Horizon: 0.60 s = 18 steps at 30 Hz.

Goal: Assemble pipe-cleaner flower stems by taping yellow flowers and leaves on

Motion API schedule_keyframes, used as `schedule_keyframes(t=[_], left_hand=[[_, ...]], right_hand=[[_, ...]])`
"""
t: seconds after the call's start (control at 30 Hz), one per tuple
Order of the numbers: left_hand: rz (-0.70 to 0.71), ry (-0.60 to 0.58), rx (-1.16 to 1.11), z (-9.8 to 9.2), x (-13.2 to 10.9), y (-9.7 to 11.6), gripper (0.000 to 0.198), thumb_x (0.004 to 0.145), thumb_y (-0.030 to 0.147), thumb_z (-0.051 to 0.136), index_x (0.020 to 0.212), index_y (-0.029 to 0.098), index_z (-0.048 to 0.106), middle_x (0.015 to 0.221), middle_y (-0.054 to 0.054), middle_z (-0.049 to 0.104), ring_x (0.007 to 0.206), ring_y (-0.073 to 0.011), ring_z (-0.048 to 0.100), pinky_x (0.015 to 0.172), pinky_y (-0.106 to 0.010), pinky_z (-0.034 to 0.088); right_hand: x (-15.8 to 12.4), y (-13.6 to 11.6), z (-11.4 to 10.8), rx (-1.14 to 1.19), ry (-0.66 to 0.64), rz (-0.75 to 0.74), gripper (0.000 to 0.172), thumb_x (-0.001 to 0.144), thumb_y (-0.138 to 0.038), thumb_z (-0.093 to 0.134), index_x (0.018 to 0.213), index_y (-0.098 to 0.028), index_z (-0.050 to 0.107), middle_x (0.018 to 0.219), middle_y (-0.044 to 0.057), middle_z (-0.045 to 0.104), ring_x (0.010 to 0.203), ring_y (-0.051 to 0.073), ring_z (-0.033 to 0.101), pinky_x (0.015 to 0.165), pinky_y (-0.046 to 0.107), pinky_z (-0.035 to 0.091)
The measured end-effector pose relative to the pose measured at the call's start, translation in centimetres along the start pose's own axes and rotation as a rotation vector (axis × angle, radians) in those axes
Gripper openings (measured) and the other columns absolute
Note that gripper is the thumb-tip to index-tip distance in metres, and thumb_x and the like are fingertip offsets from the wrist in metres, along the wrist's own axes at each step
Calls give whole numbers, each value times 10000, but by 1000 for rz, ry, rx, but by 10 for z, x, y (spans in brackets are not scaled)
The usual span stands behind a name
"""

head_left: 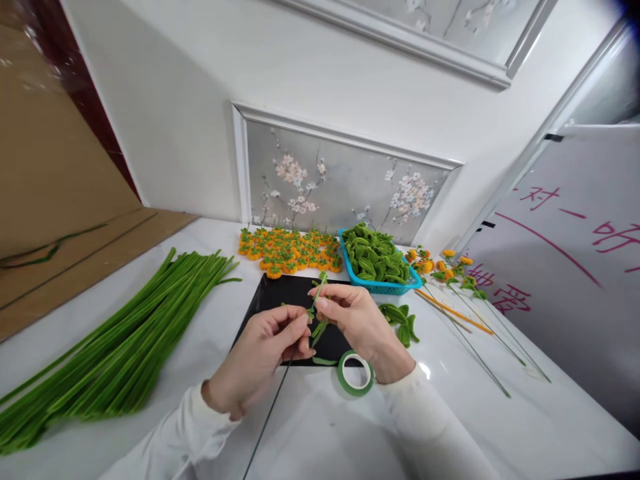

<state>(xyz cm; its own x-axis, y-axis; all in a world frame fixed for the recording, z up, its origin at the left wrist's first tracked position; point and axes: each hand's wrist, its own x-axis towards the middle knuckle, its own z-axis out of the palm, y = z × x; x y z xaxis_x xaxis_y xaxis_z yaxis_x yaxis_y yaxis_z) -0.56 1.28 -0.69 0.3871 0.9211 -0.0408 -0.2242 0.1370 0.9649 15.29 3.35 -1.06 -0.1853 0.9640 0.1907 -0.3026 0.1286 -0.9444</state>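
My left hand [267, 353] is closed in a pinch around a thin dark green wire stem [267, 417], which slants down toward the table's front edge. Close against it, my right hand [357, 323] pinches a light green strip [321, 287] at the stem's upper end. Small green fuzzy pieces [320, 330] stick out between the two hands; my fingers partly hide them. Both hands are above a black mat [257, 307]. By my right wrist lies a roll of green tape [369, 382], a bit of green showing at the mat's edge beside it.
Long green chenille stems [135, 333] lie bundled at left. Behind the mat are rows of small orange flowers [295, 250]. A blue basket [385, 288] holds green leaves [373, 257], with loose leaves [401, 323] in front. Finished flower stems [450, 267] and an orange stick [457, 311] lie at right.
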Motion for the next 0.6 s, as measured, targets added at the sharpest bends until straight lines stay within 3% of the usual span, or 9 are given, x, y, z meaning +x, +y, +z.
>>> schedule_keyframes(t=[0.17,0.33,0.43,0.6], left_hand=[[4,-61,-117,4,-1,1,210,775,337,680,694,153,620,603,23,508,519,-75,424,502,-197,402],[15,-75,-172,6,-2,3,216,797,312,662,674,144,605,584,36,451,481,-53,320,413,-163,285],[44,-60,-78,5,-2,3,237,830,332,620,676,154,597,566,36,479,481,-57,364,435,-167,314],[61,21,85,0,-1,3,188,760,294,704,673,161,603,560,25,577,523,-83,508,519,-193,413]], right_hand=[[-2,0,0,156,-112,93,269,655,-310,787,881,-175,728,658,-15,620,612,107,573,641,260,463],[-2,-1,1,195,-155,100,199,665,-319,784,787,-174,722,681,1,643,621,107,588,628,248,474],[-2,0,1,169,-138,61,156,672,-302,779,740,-176,719,662,-6,634,603,103,575,611,243,464],[-3,2,2,101,-76,44,140,673,-290,778,734,-178,721,669,-13,634,589,97,549,606,245,443]])
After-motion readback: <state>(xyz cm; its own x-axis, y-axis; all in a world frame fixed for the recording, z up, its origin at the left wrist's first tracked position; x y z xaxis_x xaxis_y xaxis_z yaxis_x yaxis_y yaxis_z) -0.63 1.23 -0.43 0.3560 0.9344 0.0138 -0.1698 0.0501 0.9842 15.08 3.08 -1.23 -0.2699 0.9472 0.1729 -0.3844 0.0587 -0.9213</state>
